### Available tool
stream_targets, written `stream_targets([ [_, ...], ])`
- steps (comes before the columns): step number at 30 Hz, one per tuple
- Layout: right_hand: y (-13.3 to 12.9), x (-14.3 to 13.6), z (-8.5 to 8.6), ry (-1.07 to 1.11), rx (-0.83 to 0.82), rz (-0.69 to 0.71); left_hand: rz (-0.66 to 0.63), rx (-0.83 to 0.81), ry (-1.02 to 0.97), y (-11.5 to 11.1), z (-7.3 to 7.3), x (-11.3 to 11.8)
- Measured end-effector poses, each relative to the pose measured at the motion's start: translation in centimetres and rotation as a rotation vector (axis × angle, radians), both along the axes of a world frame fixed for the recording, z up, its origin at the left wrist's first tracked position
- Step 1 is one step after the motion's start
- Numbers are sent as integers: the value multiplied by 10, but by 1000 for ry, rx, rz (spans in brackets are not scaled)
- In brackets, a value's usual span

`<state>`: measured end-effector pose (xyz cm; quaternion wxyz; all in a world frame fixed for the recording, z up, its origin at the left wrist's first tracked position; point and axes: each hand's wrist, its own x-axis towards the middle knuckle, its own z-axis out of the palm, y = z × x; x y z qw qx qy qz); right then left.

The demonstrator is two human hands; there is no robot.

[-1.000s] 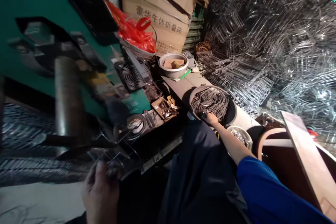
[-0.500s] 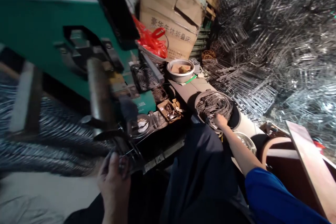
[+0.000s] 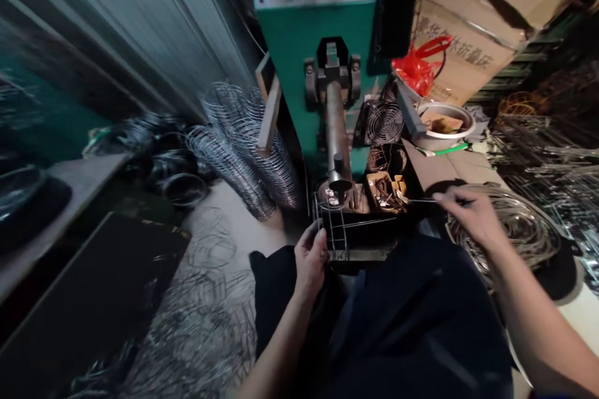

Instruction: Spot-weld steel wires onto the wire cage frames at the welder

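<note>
My left hand (image 3: 312,254) is closed on a small wire frame (image 3: 337,230), which it holds just below the round metal arm (image 3: 337,131) of a green machine (image 3: 285,62). My right hand (image 3: 472,215) pinches a thin piece of metal wire (image 3: 418,201) that points left toward the machine. Under and beside that hand lies a round container heaped with bent wire pieces (image 3: 519,224). The fingertips of my left hand partly hide the near side of the frame.
A small box of metal parts (image 3: 386,192) and a fan (image 3: 384,123) sit beside the machine. Stacked wire rings (image 3: 238,162) stand to its left. A metal bowl (image 3: 447,121), red plastic bag (image 3: 416,72) and cardboard box (image 3: 458,43) are on the right. Loose wire pieces (image 3: 201,318) cover the floor.
The view has swung left toward the machine. My right hand has come out of the wire container with a wire piece in its fingers. My left hand still holds the frame near the machine arm.
</note>
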<state>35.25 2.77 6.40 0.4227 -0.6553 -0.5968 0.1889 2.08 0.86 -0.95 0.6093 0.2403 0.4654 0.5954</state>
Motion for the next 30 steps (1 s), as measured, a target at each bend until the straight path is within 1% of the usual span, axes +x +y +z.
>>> stream_targets([
  [2,12,-39,-14,176,-34,102,-10,-1,-19,-4,0,1],
  [4,22,-65,-32,317,-43,151,-12,3,-35,-7,-1,1],
  [7,30,-83,-58,430,-69,188,-6,15,-53,-11,-2,-1],
  [10,34,-87,-72,464,-95,198,-7,9,-61,-12,-2,-2],
  [19,48,-82,-81,426,-104,181,2,-89,-91,-8,1,1],
  [25,54,-79,-88,450,-111,178,-4,-55,-81,-5,-1,2],
  [30,59,-79,-87,456,-126,194,-4,-49,-90,-1,-3,3],
])
